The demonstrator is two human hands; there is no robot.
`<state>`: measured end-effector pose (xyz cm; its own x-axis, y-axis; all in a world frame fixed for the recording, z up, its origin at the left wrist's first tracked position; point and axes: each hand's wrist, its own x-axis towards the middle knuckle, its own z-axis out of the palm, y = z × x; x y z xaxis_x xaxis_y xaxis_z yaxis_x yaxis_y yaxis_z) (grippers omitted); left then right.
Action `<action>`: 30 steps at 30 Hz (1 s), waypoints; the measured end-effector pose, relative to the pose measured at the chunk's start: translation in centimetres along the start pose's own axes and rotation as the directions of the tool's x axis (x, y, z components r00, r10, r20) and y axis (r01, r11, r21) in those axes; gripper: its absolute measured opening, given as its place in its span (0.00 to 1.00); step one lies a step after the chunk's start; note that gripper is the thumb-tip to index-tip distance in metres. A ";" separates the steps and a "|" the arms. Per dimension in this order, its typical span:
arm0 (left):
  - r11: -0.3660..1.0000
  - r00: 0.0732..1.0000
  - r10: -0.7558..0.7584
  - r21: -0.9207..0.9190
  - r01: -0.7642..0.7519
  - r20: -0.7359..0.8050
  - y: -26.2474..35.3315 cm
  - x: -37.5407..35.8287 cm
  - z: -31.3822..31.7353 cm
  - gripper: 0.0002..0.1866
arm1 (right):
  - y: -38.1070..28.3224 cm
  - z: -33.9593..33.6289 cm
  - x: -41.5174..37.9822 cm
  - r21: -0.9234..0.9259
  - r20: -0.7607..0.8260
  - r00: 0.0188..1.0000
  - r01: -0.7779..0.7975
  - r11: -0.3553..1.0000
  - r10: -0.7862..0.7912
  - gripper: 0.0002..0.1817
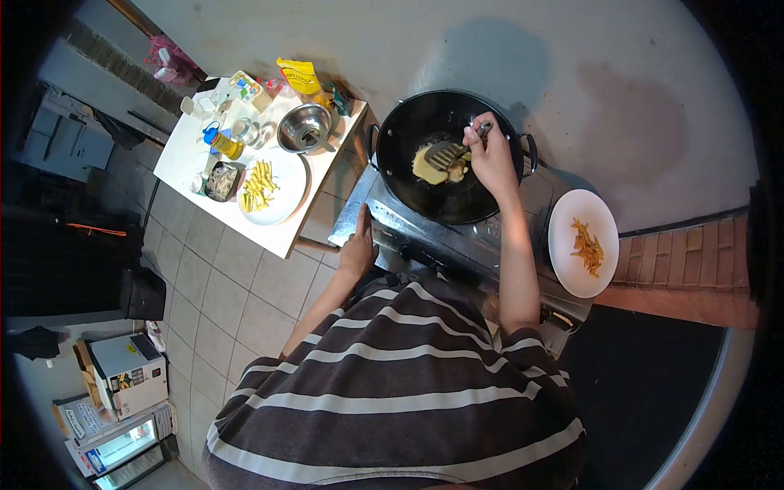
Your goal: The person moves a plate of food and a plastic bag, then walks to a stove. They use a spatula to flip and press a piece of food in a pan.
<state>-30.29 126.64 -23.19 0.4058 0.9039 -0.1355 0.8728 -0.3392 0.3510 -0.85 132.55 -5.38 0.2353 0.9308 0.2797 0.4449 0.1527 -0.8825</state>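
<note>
My right hand is closed around the handle of a slotted spatula. The spatula's head rests over pale yellow food in the bottom of a black two-handled wok, which stands on the stove. Down by the stove's left front corner is my left hand, holding nothing that I can see. Its index finger is stretched out toward the metal edge; the other fingers are partly hidden.
Right of the wok stands a white oval plate with browned fried strips. A white table at the left bears a plate of pale cut strips, a metal bowl, a yellow bottle, a yellow bag and a container.
</note>
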 end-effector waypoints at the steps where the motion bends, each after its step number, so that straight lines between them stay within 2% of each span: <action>1: 1.000 1.000 0.004 0.008 -0.004 0.003 0.0 0.0 0.0 0.46 | -0.2 0.0 0.0 0.001 0.002 1.000 0.000 1.000 0.000 0.07; 6: 0.999 1.000 0.004 0.034 -0.005 0.024 -0.2 0.1 0.4 0.46 | 0.1 -0.2 0.5 0.014 0.064 0.997 0.047 0.999 -0.047 0.07; 9: 0.999 1.000 0.016 0.035 -0.017 0.013 -0.6 0.2 0.7 0.46 | -0.7 -0.2 0.3 -0.002 0.047 0.999 0.013 1.000 -0.013 0.06; 16: 1.000 1.000 0.006 0.018 -0.006 0.014 0.1 -0.1 -0.1 0.46 | -0.4 0.3 0.6 0.020 0.067 0.997 0.046 0.999 -0.047 0.08; 18: 1.000 1.000 -0.008 0.014 0.008 0.014 0.0 -0.1 0.0 0.46 | -0.9 0.4 0.6 -0.041 0.063 0.998 -0.009 0.999 0.012 0.08; 20: 0.999 0.999 0.033 -0.013 -0.033 -0.019 -0.5 0.0 0.5 0.46 | -1.8 0.3 0.7 -0.049 0.083 0.996 -0.012 0.999 0.016 0.08; 25: 1.000 1.000 0.002 0.000 -0.002 0.017 -0.3 0.0 0.3 0.47 | -1.6 0.8 1.3 -0.063 0.086 0.995 -0.040 0.997 0.045 0.09; 27: 1.000 1.000 0.009 -0.005 -0.009 0.011 -0.5 0.0 0.3 0.47 | -1.8 0.9 1.4 -0.129 0.087 0.995 -0.030 0.991 0.041 0.09; 30: 1.000 1.000 0.016 -0.006 -0.016 0.016 -0.2 -0.1 0.0 0.48 | -1.6 1.2 1.4 -0.079 0.093 0.995 -0.020 0.997 0.028 0.08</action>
<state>-30.49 126.67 -23.23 0.4238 0.8941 -0.1446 0.8647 -0.3519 0.3584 -2.30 134.04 -4.03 0.1659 0.9616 0.2187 0.5068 0.1071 -0.8554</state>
